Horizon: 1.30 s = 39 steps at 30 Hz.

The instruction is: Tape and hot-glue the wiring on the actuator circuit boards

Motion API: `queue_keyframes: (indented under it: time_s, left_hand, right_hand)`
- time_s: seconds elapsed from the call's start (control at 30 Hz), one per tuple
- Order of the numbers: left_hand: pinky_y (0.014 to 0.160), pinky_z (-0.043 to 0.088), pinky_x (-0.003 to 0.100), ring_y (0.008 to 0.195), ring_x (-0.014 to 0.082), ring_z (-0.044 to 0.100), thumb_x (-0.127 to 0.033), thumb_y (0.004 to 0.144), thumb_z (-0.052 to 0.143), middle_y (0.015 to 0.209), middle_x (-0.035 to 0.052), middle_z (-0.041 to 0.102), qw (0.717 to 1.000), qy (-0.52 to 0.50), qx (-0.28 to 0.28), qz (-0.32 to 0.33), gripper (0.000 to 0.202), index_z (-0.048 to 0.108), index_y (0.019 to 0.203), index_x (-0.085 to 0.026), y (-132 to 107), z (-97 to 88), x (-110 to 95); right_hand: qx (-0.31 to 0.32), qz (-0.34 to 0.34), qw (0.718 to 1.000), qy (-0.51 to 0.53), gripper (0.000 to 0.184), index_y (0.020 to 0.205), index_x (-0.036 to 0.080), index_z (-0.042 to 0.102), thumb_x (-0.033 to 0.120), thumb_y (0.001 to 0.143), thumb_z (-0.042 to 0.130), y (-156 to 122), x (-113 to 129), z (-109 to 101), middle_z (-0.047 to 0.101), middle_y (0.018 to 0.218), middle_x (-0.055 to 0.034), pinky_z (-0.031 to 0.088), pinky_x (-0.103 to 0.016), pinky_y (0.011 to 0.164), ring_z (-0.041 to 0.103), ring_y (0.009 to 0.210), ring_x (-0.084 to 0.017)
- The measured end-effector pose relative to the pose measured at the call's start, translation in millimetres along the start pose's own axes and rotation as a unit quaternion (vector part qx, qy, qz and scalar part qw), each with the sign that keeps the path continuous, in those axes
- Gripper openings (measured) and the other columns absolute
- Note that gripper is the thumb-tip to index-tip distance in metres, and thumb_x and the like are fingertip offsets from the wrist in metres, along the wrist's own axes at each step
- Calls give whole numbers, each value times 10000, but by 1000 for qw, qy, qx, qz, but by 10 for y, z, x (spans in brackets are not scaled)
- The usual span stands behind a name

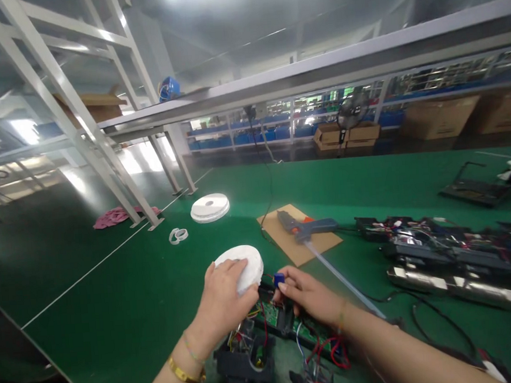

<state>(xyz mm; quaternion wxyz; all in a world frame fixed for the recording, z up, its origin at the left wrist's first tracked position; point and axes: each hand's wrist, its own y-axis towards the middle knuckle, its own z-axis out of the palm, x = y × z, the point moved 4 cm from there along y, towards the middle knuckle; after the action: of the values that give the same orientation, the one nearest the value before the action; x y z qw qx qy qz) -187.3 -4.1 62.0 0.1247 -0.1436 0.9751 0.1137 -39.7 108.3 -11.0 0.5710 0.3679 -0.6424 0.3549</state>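
Note:
My left hand (225, 300) is closed over a white round roll (242, 265), which it holds just above the green table. My right hand (305, 296) pinches a small blue part (279, 279) right beside the roll. Under both hands lies a green circuit board (274, 315) with red wires, set in a black housing (244, 360). I wear a gold bracelet on the left wrist.
A glue gun (305, 228) rests on a cardboard sheet (298, 233) behind my hands. White roll stack (209, 207) and small tape rings (178, 235) lie further left. Several black assemblies (446, 247) crowd the right. White frame legs (149, 214) stand at left; a pink cloth (111, 217) is beside them.

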Motion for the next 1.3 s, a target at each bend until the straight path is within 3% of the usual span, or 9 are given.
queue_keyframes:
  time_s: [0.27, 0.47, 0.7, 1.3]
  left_hand:
    - [1058, 434, 436, 1123, 274, 595, -262, 836, 595, 1179, 99, 665, 999, -16, 28, 28, 414, 649, 1239, -182, 84, 155, -77]
    - [1029, 450, 409, 1107, 274, 599, -265, 836, 587, 1159, 104, 670, 999, -19, 32, 29, 397, 658, 1218, -184, 98, 148, -96]
    - [1021, 459, 410, 1081, 270, 608, -261, 827, 583, 1138, 104, 672, 999, -21, 33, 29, 369, 671, 1178, -185, 96, 182, -110]
    - [991, 462, 395, 1070, 272, 598, -242, 830, 545, 1120, 114, 657, 999, -10, 43, 11, 363, 655, 1169, -171, 106, 253, -158]
  right_hand:
    - [-28, -25, 999, -32, 503, 972, 191, 560, 673, 829, 584, 35, -1, -48, 603, 829, -14, 438, -235, 529, 538, 697, -149]
    - [-59, -59, 992, -96, 312, 926, 165, 652, 462, 855, 586, 18, 74, -85, 664, 873, -32, 466, -310, 797, 584, 848, -189]
    - [-82, -65, 984, -146, 214, 915, 165, 653, 357, 884, 562, 1, 120, -62, 672, 849, -25, 448, -274, 723, 589, 797, -175]
    - [-122, -69, 962, -236, 141, 885, 175, 667, 283, 894, 576, -53, 236, -26, 692, 835, -30, 421, -269, 693, 613, 769, -177]
